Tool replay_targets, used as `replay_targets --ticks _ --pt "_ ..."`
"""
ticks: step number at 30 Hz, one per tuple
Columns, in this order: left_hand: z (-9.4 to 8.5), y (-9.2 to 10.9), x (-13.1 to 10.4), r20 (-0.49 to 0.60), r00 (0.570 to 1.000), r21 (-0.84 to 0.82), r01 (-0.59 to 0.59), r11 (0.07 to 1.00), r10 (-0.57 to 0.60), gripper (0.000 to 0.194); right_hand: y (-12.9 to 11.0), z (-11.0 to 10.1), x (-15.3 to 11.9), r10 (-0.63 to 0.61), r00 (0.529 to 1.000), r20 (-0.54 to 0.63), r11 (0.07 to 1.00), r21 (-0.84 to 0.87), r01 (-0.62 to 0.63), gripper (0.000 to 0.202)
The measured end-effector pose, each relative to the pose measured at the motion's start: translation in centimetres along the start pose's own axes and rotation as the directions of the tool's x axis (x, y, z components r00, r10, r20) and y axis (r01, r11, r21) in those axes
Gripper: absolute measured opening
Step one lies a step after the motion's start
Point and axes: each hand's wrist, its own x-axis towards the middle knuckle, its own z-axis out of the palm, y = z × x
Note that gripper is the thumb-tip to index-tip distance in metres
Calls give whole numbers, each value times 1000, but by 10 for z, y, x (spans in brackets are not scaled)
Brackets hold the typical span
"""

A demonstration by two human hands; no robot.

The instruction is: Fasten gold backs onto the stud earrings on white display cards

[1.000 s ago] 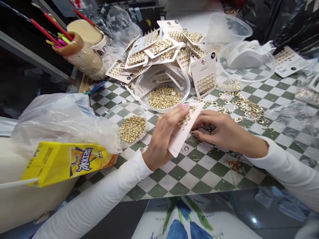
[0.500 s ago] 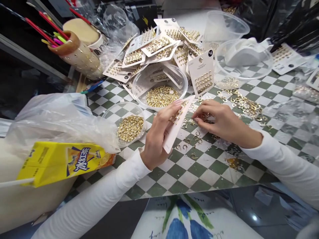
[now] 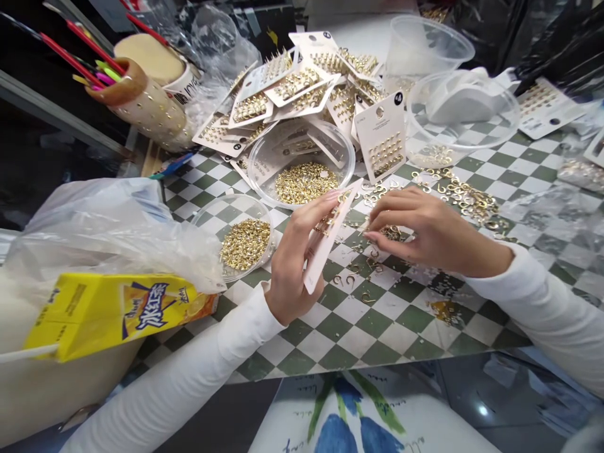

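Observation:
My left hand [image 3: 293,258] grips a white earring card [image 3: 323,251], tilted nearly edge-on, with rows of small gold earrings on its left-hand face. To the right of the card, my right hand [image 3: 419,229] is closed in a pinch at thumb and forefinger; whatever tiny piece sits at the fingertips is too small to name. Beneath and around that hand lie loose gold hook-shaped pieces [image 3: 352,277]. Beyond the card, a clear round tub [image 3: 255,160] contains many small gold pieces [image 3: 306,182]. A shallow clear dish [image 3: 212,207] with more gold pieces [image 3: 245,244] stands left of my left hand.
Filled earring cards [image 3: 302,85] are heaped at the back, one card [image 3: 381,135] leaning upright. Clear tubs [image 3: 507,123] stand back right. A yellow drink carton [image 3: 108,314] and plastic bag [image 3: 99,220] occupy the left. A pen holder [image 3: 151,113] stands behind them.
My right hand has shifted slightly right, its fingertips still pinched. The card in my left hand has turned a little more edge-on. The view has moved slightly.

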Motion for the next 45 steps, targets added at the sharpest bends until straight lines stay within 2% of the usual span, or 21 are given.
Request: replay_targets --ticks 2,4,7,9,11,12,13,15,18,20,22,24,25,28,30,34,36,38,42,43,45 --pt "0 0 1 -4 1000 12 -1 1000 2 44 -1 -4 0 67 994 -88 997 -17 -69 22" --pt "1 1 0 -22 1000 29 0 1000 0 44 -2 -1 1 70 990 -121 997 39 -66 22" --pt "2 1 -1 -46 999 61 17 998 -14 46 -4 14 4 -39 999 8 993 115 38 36" --pt "2 2 -2 -50 998 77 36 996 -33 47 -5 20 5 -111 988 108 988 117 98 41" --pt "1 3 -2 -26 997 89 68 994 -66 47 -4 16 4 -137 979 150 986 121 119 39" --pt "1 3 -1 -48 999 79 25 997 -22 46 -4 10 3 -126 982 141 986 131 107 35" --pt "1 4 -1 -43 999 75 6 997 -2 45 -3 3 1 -99 989 110 986 144 82 30" --pt "1 6 1 -36 999 84 0 996 3 44 2 -10 -2 39 999 -7 987 156 -38 24" --pt "0 6 2 -16 1000 68 13 998 -12 44 11 -18 -6 284 945 -160 959 46 -280 22" --pt "0 5 2 -12 1000 35 4 999 -4 44 14 -15 -7 346 924 -161 934 -37 -356 20" --pt "-1 5 2 -14 1000 16 -8 1000 8 44 13 -9 -6 297 952 -72 955 0 -297 17" --pt "-1 4 1 -20 1000 5 -16 1000 17 45 9 -7 -5 202 979 33 972 114 -205 14" --pt "-1 4 1 -21 1000 2 -17 1000 17 45 6 -8 -4 187 981 45 968 160 -191 13" --pt "0 3 1 -33 999 9 -15 1000 16 45 4 -14 -4 251 967 -41 954 181 -240 11" --pt "1 3 1 -33 999 41 -11 999 12 43 6 -18 -5 288 956 -57 948 155 -276 16" --pt "1 4 1 -35 999 89 4 996 -1 44 12 -24 -9 308 941 139 908 253 -335 23" --pt "0 6 1 -22 1000 93 0 996 2 43 13 -26 -10 334 922 198 881 283 -380 23" --pt "-1 8 2 9 1000 91 3 996 -4 42 12 -27 -11 357 917 179 882 258 -394 22" --pt "-2 9 1 29 999 66 15 998 -17 41 8 -19 -8 335 942 -19 929 176 -326 21" --pt "-2 9 1 25 1000 60 11 998 -13 42 7 -15 -6 304 952 -36 941 168 -294 22" --pt "-2 8 0 26 1000 47 9 999 -10 43 5 -11 -4 226 974 30 955 190 -228 20"
